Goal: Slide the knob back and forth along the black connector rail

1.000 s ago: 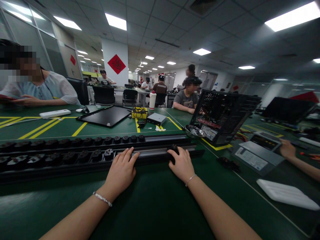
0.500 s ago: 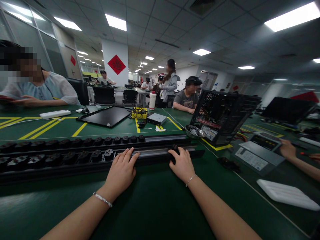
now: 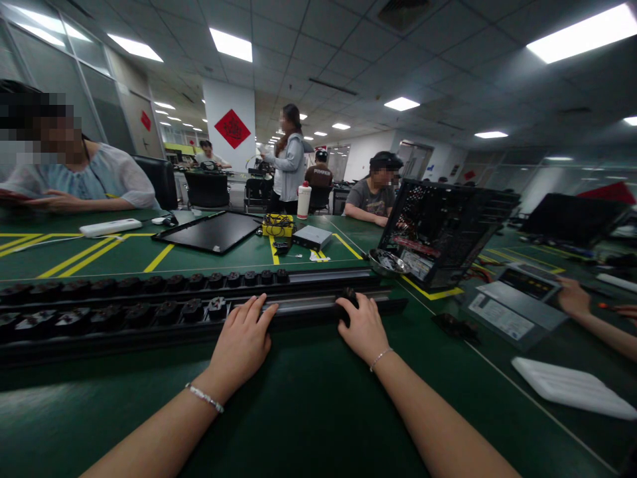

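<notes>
Two long black rails lie side by side across the green table, bearing rows of round black socket-like modules [image 3: 166, 311]. On the near rail [image 3: 303, 304], a module with a lighter top [image 3: 216, 306] sits just left of my left hand [image 3: 245, 335]. That hand rests on the rail with its fingers stretched out, holding nothing. Farther right, my right hand [image 3: 362, 326] has thumb and fingers around a small black module [image 3: 347, 294] at the rail's channel. My fingers hide part of that module. The far rail [image 3: 328, 275] runs parallel behind, its right stretch showing a bare grey channel.
An open computer case [image 3: 442, 229] stands at right, with a metal bowl of small parts [image 3: 387, 263] beside it. A co-worker's hand [image 3: 572, 297] touches a power supply [image 3: 517, 305]. Behind the rails lie a black panel [image 3: 213, 232] and a yellow box of cables [image 3: 277, 224].
My left hand stays put; my right hand has barely shifted and still holds the black module. In the background, a standing person has moved left.
</notes>
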Tool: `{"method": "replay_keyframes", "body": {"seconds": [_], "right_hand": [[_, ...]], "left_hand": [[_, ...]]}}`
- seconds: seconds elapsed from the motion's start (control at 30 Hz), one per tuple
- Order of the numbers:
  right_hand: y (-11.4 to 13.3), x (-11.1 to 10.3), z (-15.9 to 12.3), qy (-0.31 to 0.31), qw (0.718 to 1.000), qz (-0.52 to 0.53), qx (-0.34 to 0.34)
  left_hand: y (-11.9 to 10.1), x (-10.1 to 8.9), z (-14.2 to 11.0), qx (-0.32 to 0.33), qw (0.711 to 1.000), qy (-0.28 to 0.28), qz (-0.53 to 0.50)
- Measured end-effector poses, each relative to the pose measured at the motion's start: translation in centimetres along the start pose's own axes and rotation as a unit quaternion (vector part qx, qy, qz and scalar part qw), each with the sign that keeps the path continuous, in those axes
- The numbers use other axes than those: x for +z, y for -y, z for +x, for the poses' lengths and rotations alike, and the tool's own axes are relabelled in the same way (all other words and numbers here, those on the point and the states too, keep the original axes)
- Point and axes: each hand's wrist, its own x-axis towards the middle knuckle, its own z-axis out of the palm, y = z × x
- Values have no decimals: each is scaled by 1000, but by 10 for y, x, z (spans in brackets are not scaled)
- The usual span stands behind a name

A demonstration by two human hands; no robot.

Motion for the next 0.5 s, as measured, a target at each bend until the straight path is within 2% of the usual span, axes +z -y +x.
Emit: {"method": "replay_keyframes", "body": {"seconds": [0.5], "right_hand": [[1,0,0,1,1000,7,1]], "left_hand": [[0,-1,1,2,1000,-4,-1]]}}
